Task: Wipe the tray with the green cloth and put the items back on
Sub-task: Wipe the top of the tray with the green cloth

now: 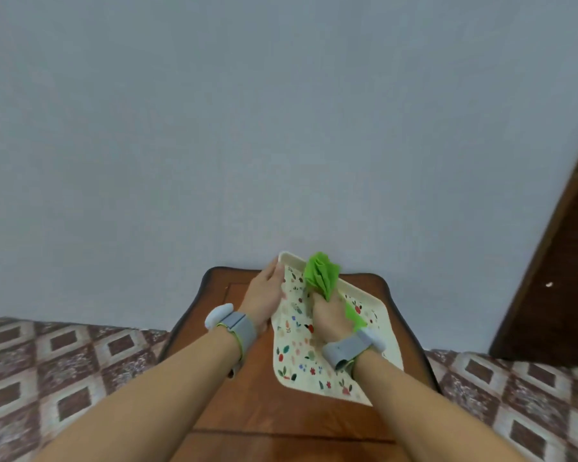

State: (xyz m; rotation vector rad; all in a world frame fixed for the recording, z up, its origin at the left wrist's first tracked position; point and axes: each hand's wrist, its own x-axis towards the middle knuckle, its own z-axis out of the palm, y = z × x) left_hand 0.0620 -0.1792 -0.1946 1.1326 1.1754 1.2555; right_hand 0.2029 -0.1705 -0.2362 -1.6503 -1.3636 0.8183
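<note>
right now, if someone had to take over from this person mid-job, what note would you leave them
Left hand: resting on the far-left rim of the cream floral-print rectangular tray, steadying it.
Right hand: closed around the bunched bright green cloth, over the tray's far half.
The tray lies at an angle on the small brown wooden table, against the wall.
Done: tray is bare of items; wiping appears to be under way.
Left: finish wiping, including the near half, then put the items back. No items show in this view, so find them first.

Bare forearms, no sleeves; grey wristband [239, 330] w/ white sensor pod on each wrist.
</note>
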